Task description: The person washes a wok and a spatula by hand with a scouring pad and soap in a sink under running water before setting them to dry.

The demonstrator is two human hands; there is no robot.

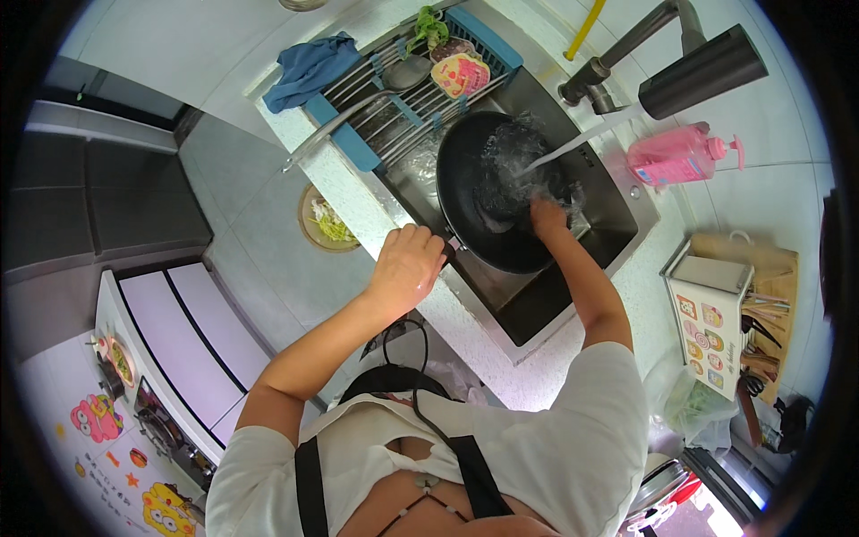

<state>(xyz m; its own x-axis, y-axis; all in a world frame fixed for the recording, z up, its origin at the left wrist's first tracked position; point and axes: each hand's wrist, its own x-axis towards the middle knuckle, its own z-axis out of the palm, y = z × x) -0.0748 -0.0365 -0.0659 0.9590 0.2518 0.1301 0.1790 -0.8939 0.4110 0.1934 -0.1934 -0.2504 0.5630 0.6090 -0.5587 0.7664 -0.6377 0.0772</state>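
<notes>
A black wok (474, 188) tilts in the steel sink (617, 219) under a stream of water from the tap (626, 49). My left hand (407, 264) grips the wok's handle at the sink's front edge. Inside the wok, my right hand (548, 215) presses on the wet surface where the water splashes; whether it holds a scrubber is hidden by the splash.
A blue drying rack (362, 148) spans the sink's left end with a ladle (394, 80), greens and a sponge. A blue cloth (309, 67) lies beside it. A pink pump bottle (680, 154) stands to the right, a utensil holder (716, 327) nearer. A bin with scraps (327, 219) sits on the floor.
</notes>
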